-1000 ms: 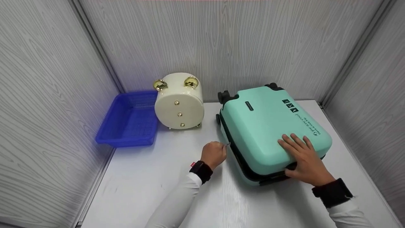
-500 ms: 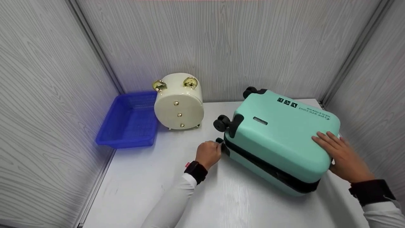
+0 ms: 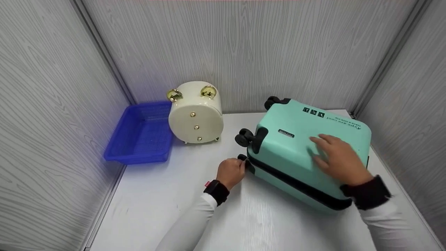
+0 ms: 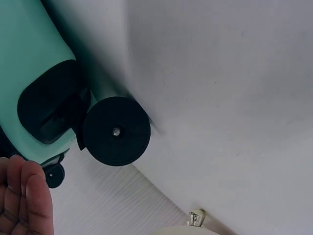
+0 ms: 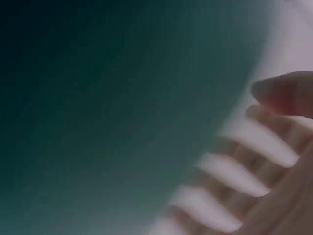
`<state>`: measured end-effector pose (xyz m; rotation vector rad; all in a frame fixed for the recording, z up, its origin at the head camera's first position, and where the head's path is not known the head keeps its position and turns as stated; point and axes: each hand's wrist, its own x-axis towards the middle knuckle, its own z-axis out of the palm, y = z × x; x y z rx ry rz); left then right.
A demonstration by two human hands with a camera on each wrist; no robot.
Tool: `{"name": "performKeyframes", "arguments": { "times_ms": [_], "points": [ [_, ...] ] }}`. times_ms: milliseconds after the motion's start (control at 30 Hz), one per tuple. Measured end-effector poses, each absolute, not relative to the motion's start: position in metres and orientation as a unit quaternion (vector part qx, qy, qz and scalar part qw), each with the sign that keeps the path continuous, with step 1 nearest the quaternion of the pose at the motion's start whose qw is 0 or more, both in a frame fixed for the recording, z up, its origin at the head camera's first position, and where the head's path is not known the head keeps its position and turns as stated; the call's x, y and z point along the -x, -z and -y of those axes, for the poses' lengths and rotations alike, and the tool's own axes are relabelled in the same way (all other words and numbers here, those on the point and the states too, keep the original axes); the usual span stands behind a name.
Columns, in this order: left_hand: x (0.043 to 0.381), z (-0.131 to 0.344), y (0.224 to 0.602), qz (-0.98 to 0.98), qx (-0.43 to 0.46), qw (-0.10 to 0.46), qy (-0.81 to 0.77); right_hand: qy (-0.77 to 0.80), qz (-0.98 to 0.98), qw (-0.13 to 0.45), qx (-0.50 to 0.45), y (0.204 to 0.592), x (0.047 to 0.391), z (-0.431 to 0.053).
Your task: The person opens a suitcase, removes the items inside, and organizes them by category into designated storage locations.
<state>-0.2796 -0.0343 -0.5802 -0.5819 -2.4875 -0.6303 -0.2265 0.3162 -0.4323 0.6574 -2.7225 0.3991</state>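
Observation:
A mint-green suitcase (image 3: 313, 146) with black wheels lies flat on the table, turned at an angle, a black zipper band (image 3: 296, 183) running along its side. At its near left corner, beside a wheel (image 3: 244, 137), my left hand (image 3: 230, 172) pinches a small zipper pull, mostly hidden by the fingers. The left wrist view shows the curled fingers (image 4: 34, 196) below the suitcase's wheel (image 4: 116, 131). My right hand (image 3: 341, 160) is over the suitcase's top with fingers spread; it is blurred, and I cannot tell whether it touches the shell.
Left of the suitcase stands a cream round box (image 3: 196, 122) with gold ears and knobs. Against it on the left is a blue plastic basket (image 3: 139, 158). Wood-grain panels (image 3: 244, 52) enclose the white table (image 3: 167, 202) at the back and sides.
The suitcase has rotated, its wheeled end swinging toward me. My left hand has followed the zipper to the wheeled corner. My right hand first moved right with the suitcase's end, then back left over the top.

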Motion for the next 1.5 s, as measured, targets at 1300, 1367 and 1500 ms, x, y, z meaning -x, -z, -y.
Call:
{"name": "performKeyframes", "arguments": {
  "times_ms": [1300, 1367, 1500],
  "points": [
    [0.276, 0.036, 0.586, 0.908, 0.208, 0.261, 0.253, -0.039, 0.955, 0.282, -0.081, 0.497, 0.293, -0.126],
    [0.276, 0.038, 0.588, 0.905, 0.205, 0.275, 0.25, -0.044, 0.955, 0.279, -0.094, 0.496, 0.291, -0.128],
    [0.276, 0.04, 0.589, 0.898, 0.21, 0.294, 0.253, -0.042, 0.953, 0.273, -0.123, 0.494, 0.286, -0.135]
  ]
}}
